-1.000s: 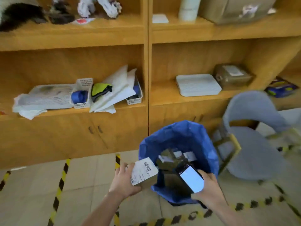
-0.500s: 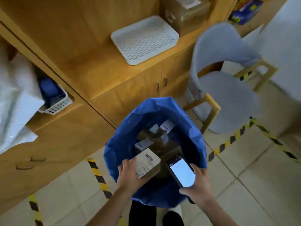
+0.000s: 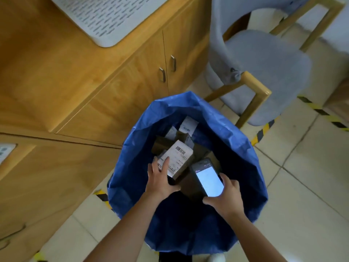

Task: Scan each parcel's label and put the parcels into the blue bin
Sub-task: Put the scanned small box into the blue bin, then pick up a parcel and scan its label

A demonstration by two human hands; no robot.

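Note:
The blue bin (image 3: 243, 148), lined with a blue bag, stands on the floor right below me. Inside it lie several labelled cardboard parcels (image 3: 187, 125). My left hand (image 3: 160, 178) holds a small parcel (image 3: 178, 159) with a white barcode label over the bin's opening, one finger lying across the label. My right hand (image 3: 224, 197) grips a phone scanner (image 3: 206, 176) with its screen lit, just right of the parcel and also over the bin.
A wooden cabinet (image 3: 120, 95) with two door handles stands behind the bin, a white perforated tray (image 3: 105, 17) on its shelf. A grey chair (image 3: 264, 59) with wooden legs is at the right. Yellow-black tape (image 3: 264, 129) marks the tiled floor.
My view has dropped and closed in on the bin. My left hand has carried the parcel from the bin's left rim to over the inside. The phone stays beside it.

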